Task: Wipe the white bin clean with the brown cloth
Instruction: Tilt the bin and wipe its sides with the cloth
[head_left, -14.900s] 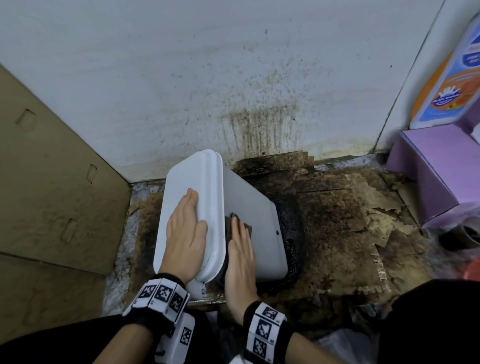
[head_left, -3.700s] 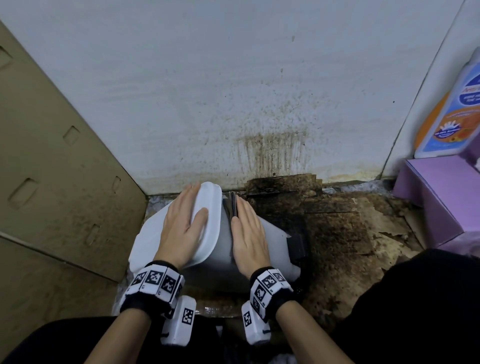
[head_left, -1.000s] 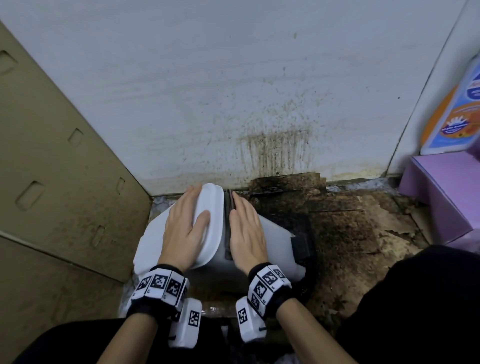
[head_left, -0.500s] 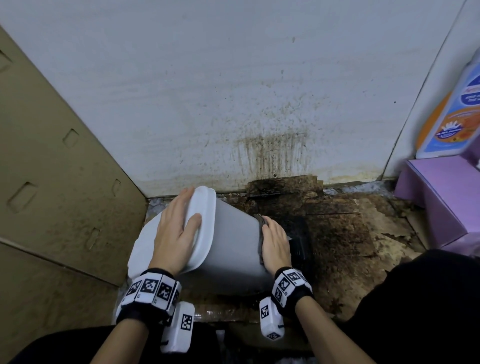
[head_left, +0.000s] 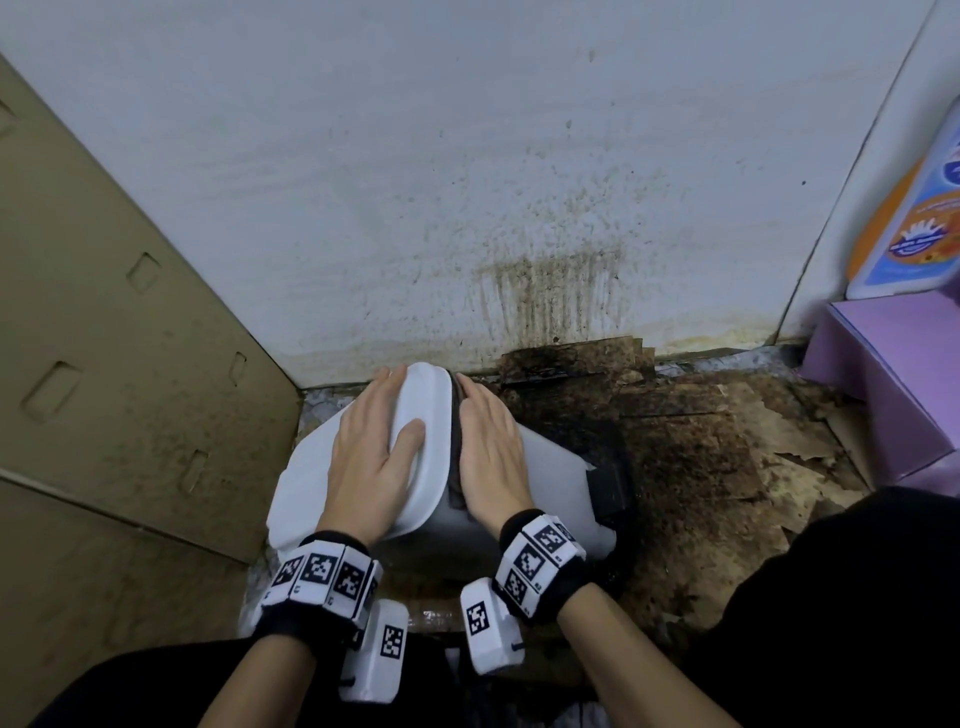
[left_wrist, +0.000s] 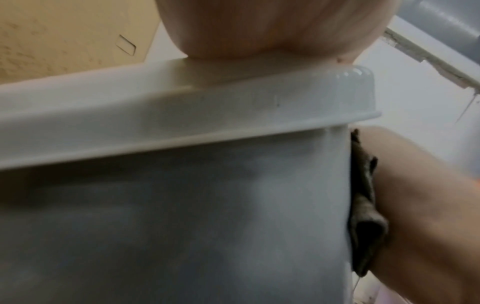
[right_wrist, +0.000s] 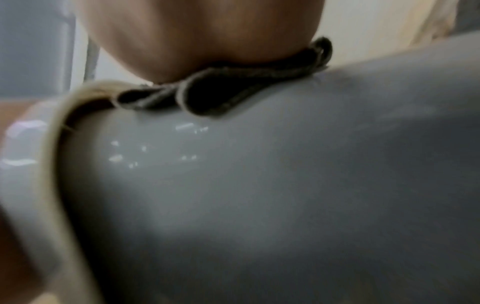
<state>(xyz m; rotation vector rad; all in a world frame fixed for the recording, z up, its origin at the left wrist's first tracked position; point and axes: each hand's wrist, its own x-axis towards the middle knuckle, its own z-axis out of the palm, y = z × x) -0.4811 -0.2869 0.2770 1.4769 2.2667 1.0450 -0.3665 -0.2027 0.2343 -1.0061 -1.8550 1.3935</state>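
Note:
The white bin (head_left: 550, 483) lies tilted on its side on the stained floor, its lid end to the left. My left hand (head_left: 371, 447) lies flat on the white lid (head_left: 434, 415) with straight fingers. My right hand (head_left: 488, 441) presses the brown cloth (head_left: 455, 447) flat against the bin's side, just beside the lid's rim. In the left wrist view the cloth (left_wrist: 363, 205) is squeezed between the bin wall (left_wrist: 182, 226) and my right hand. The right wrist view shows the folded cloth (right_wrist: 221, 92) under my palm on the glossy bin (right_wrist: 259, 195).
A stained white wall (head_left: 467, 182) stands right behind the bin. A tan cardboard panel (head_left: 114, 364) closes the left side. Torn, dirty cardboard (head_left: 727, 441) covers the floor to the right. A purple box (head_left: 909, 389) and a detergent bottle (head_left: 914, 208) stand at far right.
My right hand with the cloth has slid left along the bin's side, from near its base back up to the lid's rim. The left hand stays on the lid.

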